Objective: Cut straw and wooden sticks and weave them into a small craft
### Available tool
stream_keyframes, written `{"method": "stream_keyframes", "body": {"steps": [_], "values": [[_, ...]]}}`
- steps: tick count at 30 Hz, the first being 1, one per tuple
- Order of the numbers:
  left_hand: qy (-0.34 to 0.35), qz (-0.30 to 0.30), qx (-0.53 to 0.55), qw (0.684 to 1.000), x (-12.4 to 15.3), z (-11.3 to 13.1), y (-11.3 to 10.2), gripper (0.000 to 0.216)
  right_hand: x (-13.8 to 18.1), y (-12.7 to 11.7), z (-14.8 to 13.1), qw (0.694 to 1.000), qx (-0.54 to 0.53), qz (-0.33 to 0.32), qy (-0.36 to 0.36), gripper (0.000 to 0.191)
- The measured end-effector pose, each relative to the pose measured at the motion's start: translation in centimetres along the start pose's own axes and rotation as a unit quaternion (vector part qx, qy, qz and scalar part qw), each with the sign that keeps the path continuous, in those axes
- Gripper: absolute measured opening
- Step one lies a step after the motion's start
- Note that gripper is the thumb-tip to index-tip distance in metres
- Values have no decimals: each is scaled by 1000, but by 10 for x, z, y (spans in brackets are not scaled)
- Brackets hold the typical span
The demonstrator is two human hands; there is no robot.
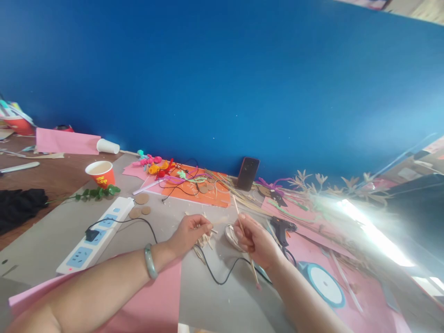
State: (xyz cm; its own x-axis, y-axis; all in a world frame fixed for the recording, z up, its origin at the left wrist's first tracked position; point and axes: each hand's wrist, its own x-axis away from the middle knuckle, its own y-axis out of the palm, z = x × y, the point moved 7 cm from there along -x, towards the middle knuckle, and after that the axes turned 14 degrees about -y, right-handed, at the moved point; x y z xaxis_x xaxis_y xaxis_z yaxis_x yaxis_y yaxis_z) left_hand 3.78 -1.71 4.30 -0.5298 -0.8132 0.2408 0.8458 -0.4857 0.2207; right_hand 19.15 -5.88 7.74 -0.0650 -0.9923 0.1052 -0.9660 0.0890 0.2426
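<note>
My left hand [189,232] is closed in a pinch on a small bundle of short wooden sticks [205,239] resting on the grey board [215,296]; a green bangle [150,262] circles that wrist. Just to the right, my right hand [255,240] grips a long thin wooden stick [244,240], held slanted, its top pointing away and its lower end toward me. Between the two hands lies a roll of tape or cord [231,235], and a black cable [222,277] runs under them.
A white power strip [95,236] with a black plug lies left. A red paper cup [101,173], green leaf sprig [97,192], cardboard discs [141,199], pipe-cleaner figures on orange paper [204,194], a phone [248,173] against the blue wall, a black glue gun [282,229], pink sheets [163,300].
</note>
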Motion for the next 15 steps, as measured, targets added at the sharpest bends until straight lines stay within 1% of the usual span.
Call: {"method": "stream_keyframes", "body": {"steps": [3,7,10,15], "values": [[6,2,6,1000,0,-1,0,29,0,4,6,1000,29,2,8,36],[15,1,-3,1000,-1,-2,1,30,4,27,24,994,92,-53,39,34],[34,14,-12,999,-3,-1,-1,30,2,38,30,987,141,-67,23,37],[35,28,-10,999,-7,-3,-4,29,-2,42,33,985,161,-66,12,41]]}}
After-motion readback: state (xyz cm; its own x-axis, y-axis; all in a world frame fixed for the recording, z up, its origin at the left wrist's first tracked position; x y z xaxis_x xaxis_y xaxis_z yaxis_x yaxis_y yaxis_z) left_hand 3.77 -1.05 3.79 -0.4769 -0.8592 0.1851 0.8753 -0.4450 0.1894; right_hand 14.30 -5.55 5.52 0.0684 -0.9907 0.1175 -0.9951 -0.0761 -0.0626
